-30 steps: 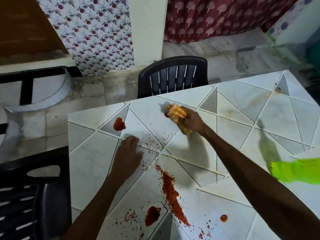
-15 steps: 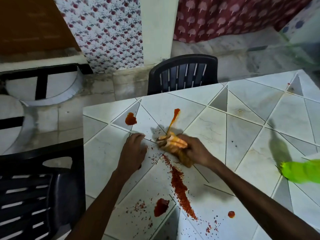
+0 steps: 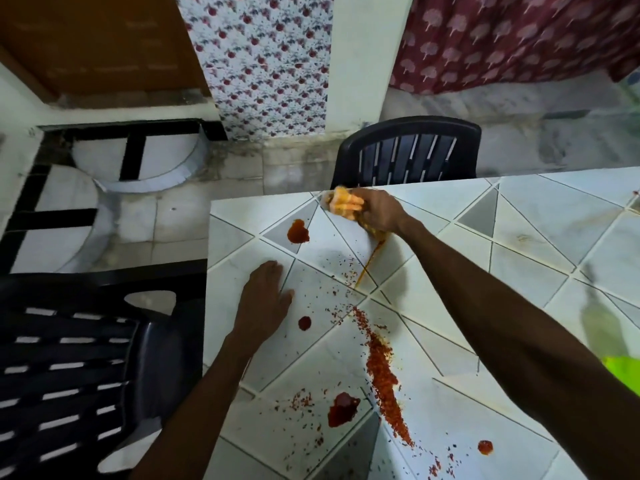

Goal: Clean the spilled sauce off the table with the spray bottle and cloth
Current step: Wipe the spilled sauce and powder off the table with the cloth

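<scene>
Up near the far edge of the table (image 3: 554,209), the right hand (image 3: 377,211) curled tightly round the bunched orange cloth (image 3: 344,202), pressing it to the tiles above a thin sauce streak (image 3: 369,265). The left hand (image 3: 265,299) lay flat (palm down), fingers straight, beside a red blob (image 3: 298,233). Only a green sliver of the spray bottle (image 3: 625,374) showed, cut off at the right edge.

the table (image 3: 519,271) top is smooth white tile, a bit shiny. the cloth (image 3: 344,202) looks soft and crumpled. the sauce (image 3: 298,232) is wet and glossy. the flakes (image 3: 381,368) look dry and gritty. the far chair (image 3: 408,154) and near chair (image 3: 69,358) are smooth black plastic. the curtain (image 3: 502,39) is printed fabric. the door (image 3: 97,39) looks like dull brown wood.
</scene>
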Motion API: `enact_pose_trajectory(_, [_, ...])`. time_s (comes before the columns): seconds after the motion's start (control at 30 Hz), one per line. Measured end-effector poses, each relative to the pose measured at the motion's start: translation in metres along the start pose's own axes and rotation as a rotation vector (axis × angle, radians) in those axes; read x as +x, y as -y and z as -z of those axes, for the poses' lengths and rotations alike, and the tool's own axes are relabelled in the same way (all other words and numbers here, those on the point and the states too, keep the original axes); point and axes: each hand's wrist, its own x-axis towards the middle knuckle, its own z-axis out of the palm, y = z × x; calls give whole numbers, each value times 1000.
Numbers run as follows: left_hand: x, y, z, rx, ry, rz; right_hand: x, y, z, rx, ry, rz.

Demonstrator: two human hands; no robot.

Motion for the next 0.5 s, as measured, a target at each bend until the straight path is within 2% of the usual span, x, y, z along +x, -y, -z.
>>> enact_pose_trajectory(0.1, [-2, 2, 0, -19, 1, -4, -13, 5, -25, 3, 88, 59])
enact_pose_trajectory(0.23, [-5, 5, -2, -38, -10, -20, -75, 11, -55, 0, 236, 210])
enact_pose_trajectory(0.37, [-7, 10, -4, -53, -21, -55, -136, -2, -84, -32, 329, 207])
enact_pose_trajectory(0.5, [-7, 16, -5, -69, -33, -32, -169, -8, -80, 30, 422, 286])
